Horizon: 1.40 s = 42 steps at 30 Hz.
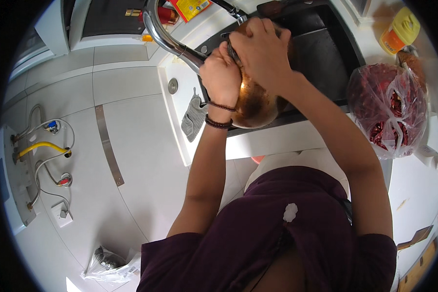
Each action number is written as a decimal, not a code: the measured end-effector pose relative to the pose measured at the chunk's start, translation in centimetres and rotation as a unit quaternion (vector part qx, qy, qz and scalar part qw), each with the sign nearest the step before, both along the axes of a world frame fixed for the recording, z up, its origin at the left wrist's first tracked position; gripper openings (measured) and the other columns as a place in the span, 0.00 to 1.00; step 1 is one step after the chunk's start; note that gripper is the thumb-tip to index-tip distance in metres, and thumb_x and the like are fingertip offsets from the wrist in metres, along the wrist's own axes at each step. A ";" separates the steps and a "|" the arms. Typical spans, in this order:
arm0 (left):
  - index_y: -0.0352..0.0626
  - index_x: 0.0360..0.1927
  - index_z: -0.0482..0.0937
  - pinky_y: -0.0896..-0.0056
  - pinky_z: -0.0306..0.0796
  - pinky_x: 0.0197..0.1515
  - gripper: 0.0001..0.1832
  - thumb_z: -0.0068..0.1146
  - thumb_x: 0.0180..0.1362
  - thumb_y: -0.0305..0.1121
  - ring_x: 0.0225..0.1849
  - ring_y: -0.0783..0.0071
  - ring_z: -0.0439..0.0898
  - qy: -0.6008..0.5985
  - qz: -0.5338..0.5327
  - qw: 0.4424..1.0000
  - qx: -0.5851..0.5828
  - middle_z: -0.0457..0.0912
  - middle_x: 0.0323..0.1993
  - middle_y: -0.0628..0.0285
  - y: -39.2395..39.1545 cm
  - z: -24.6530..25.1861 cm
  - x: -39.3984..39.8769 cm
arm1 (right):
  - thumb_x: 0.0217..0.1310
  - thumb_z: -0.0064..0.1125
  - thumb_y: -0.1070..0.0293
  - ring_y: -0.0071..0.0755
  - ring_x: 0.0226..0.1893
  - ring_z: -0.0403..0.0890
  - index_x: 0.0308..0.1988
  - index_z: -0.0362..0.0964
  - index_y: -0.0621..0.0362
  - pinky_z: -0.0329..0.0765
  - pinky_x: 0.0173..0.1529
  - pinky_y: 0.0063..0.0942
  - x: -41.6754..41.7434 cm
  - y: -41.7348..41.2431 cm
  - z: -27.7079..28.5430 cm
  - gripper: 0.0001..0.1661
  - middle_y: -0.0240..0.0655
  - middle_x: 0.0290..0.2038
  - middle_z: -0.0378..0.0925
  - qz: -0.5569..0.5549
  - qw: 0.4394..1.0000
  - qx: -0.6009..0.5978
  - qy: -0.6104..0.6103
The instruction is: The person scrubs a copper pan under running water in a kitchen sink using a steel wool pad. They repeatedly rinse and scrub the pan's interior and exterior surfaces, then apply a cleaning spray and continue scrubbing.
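Over the left part of the black sink (317,65), a brown-stained, shiny metal pan or pot (257,106) is tilted, its outside scorched dark in places. My left hand (221,76), with two braided bracelets on the wrist, is closed at its left edge; what the fingers grip there is mostly hidden. My right hand (264,51) lies across the upper part with bent fingers; whether something is under the palm cannot be seen. The chrome faucet (164,34) curves just to the left of both hands.
A grey cloth (194,118) lies on the counter's left end beside a round metal drain cap (172,86). To the right stand a plastic bag of dried red chillies (388,109) and a yellow-lidded orange container (399,33). A red bottle (160,15) and yellow packet (191,8) lie behind the faucet.
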State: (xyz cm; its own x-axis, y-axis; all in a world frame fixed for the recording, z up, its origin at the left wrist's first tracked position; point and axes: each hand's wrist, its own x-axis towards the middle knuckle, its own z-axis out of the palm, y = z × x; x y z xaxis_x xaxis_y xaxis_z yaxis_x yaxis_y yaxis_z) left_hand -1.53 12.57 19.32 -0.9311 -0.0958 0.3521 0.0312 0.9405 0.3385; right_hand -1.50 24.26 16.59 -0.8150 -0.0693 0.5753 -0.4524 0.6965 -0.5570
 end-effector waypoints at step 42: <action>0.31 0.25 0.77 0.55 0.66 0.24 0.24 0.42 0.66 0.43 0.23 0.38 0.71 -0.020 0.031 0.998 0.046 0.73 0.19 0.39 -2.6 0.6 1.4 | 0.54 0.51 0.69 0.43 0.43 0.65 0.35 0.72 0.46 0.55 0.44 0.47 0.7 -0.5 -5.0 0.07 0.38 0.38 0.65 -0.046 0.991 -0.100 0.081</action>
State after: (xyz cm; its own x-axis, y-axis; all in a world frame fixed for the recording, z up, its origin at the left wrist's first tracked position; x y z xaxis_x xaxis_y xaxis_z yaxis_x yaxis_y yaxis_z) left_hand -0.13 10.01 19.91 -0.9353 -0.1843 0.3022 -0.0417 0.9052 0.4229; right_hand -0.75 23.74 11.60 -0.7077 0.1296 0.6945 -0.4870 0.6227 -0.6125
